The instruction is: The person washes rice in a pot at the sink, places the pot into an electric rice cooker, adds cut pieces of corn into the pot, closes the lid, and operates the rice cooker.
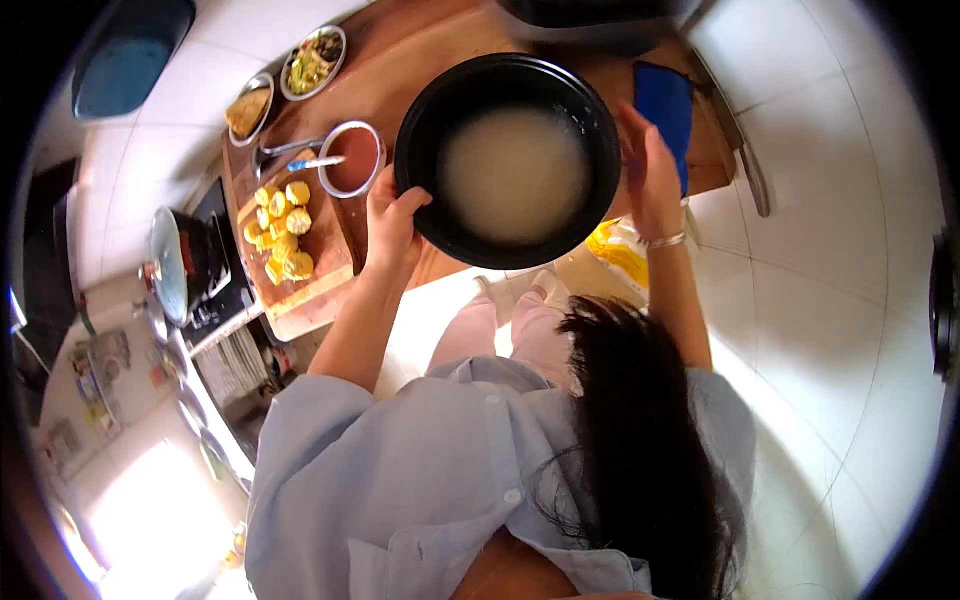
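Note:
I hold a black rice cooker pot (pixel 425 215) in front of me with both hands, above the front edge of the wooden counter. Cloudy, whitish liquid (pixel 515 175) fills its lower part; whether rice lies beneath cannot be seen. My left hand (pixel 396 218) grips the left rim, its thumb over the edge and the other fingers hidden behind the wall. On the opposite side, my right hand (pixel 652 180) rests against the outer wall with fairly straight fingers, partly hidden by the pot. A blue cloth (pixel 664 110) lies just beyond that hand.
Cut corn pieces (pixel 285 230) sit on a cutting board (pixel 325 255) at left. Behind them are a bowl of reddish liquid (pixel 352 160), a ladle (pixel 285 150) and two dishes of food (pixel 314 63). A dark appliance (pixel 600 25) stands at the back; a wok (pixel 175 265) is far left.

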Motion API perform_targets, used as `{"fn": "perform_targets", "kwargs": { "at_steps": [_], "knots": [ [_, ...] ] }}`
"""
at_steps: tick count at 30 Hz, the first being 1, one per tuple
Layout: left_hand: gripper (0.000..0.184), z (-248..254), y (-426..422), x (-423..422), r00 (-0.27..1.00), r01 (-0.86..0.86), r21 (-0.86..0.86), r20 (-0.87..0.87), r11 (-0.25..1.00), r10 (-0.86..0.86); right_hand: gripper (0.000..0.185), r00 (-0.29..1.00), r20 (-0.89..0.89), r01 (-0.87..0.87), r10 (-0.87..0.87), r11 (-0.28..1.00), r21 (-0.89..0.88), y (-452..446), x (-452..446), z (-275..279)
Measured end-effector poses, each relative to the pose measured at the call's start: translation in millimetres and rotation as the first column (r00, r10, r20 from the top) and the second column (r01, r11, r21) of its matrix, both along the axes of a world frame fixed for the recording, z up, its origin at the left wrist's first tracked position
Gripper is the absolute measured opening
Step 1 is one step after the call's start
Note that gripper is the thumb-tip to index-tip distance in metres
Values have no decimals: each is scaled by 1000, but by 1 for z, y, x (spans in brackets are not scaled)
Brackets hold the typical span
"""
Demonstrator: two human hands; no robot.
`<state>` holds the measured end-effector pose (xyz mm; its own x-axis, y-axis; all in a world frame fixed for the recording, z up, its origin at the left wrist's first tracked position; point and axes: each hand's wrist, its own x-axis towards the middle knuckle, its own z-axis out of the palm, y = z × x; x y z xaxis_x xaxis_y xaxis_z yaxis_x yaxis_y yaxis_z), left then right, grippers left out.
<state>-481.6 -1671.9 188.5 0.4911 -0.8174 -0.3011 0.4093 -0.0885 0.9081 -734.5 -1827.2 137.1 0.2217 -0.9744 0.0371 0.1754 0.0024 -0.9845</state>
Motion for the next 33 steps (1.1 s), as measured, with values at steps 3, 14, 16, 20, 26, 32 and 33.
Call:
{"fn": "perform_targets", "kwargs": {
  "at_steps": [3,14,16,20,26,32,33],
  "knots": [
    [38,-8,-2,2,999,-32,-10,7,999,32,40,959,262,-186,106,935,303,32,27,25],
    [37,-10,-15,3,986,-12,164,167,986,-16,44,948,292,-214,130,936,278,27,30,14],
    [37,-19,-17,7,994,10,84,105,996,-19,44,951,297,-185,85,926,330,29,29,13],
    [36,-18,-20,12,987,29,84,155,996,-42,43,959,275,-160,73,938,309,30,32,14],
    [14,-17,-27,13,977,7,88,210,996,-25,41,990,90,-118,107,985,125,32,27,-1],
    [22,-13,-16,20,996,1,124,84,992,-11,47,999,41,-26,12,932,360,39,35,17],
    [22,-14,-11,17,995,0,109,98,994,-11,48,997,-74,-1,29,936,351,38,33,21]
  ]
}}
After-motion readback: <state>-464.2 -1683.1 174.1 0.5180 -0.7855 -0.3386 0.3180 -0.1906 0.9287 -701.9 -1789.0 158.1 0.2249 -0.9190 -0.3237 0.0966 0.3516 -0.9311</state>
